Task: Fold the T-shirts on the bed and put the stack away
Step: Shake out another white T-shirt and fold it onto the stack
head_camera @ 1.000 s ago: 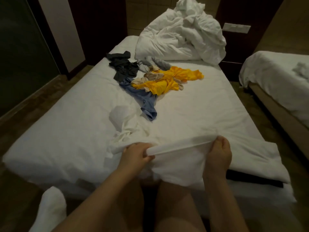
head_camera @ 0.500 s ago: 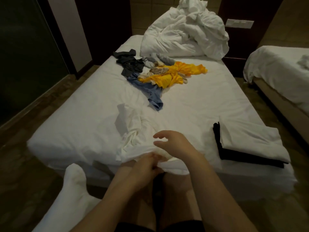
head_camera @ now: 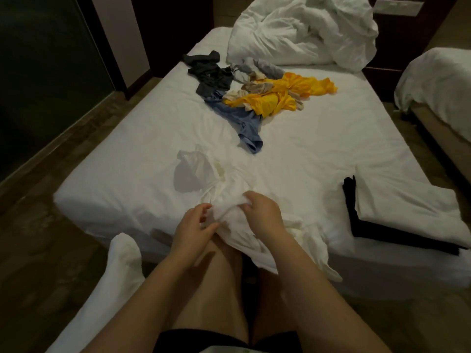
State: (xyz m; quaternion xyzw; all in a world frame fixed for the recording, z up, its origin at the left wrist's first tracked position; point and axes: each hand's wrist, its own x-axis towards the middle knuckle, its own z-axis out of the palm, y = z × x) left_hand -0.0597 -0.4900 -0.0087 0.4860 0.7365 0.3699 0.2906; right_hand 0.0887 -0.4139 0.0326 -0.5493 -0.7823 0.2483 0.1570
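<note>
Folding now: white T-shirt (head_camera: 229, 211); looks like the untangling stage, nothing laid flat yet.
Shirt location: near edge of the bed (head_camera: 122, 169), bunched up, with part spilling over the edge onto the person's knees.
Left hand (head_camera: 195, 226): fingers curled, pinching the wad of shirt.
Right hand (head_camera: 263, 212): clenched on the same wad, just beside the left.
Do it well: find the hem or both shoulders by the seams, take the hands well apart, shake out, then lay flat on the bare sheet between the hands and the loose pile. Smooth before the first fold. Match the stack's footprint.
Fabric: thin, limp, creases readily. White on white sheet in dim light, so edges read poorly; go by feel.
Folded stack (head_camera: 407, 212): white piece lying on a black garment (head_camera: 350, 200), flat rectangles, near right corner, well apart from the hands.
Loose pile: yellow shirt (head_camera: 305, 85), blue garment (head_camera: 247, 126), dark grey garment (head_camera: 211, 77), beige piece (head_camera: 254, 86); crumpled, overlapping, on the far half.
Risk: the overhanging part may drag the shirt off the edge.
</note>
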